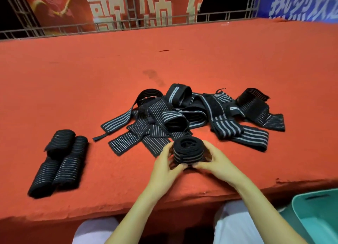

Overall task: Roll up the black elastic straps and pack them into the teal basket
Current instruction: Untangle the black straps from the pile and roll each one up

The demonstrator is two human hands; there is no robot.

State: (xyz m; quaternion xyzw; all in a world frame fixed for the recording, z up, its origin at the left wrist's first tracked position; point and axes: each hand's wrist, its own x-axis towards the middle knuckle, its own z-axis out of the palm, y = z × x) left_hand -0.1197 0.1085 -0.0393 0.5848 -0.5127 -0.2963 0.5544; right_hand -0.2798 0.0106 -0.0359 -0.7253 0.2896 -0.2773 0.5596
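Observation:
A rolled black strap with grey stripes stands on end near the front edge of the red felt surface. My left hand grips its left side and my right hand grips its right side, fingers curled round it. Behind the roll lies a tangled pile of loose black striped straps. Several finished rolls lie together at the left. A corner of the teal basket shows at the bottom right, below the surface's edge; what it holds is out of view.
The red surface ends in a front edge just above my knees. A metal railing with red and blue banners runs along the far side. Bare felt stretches left of and behind the pile.

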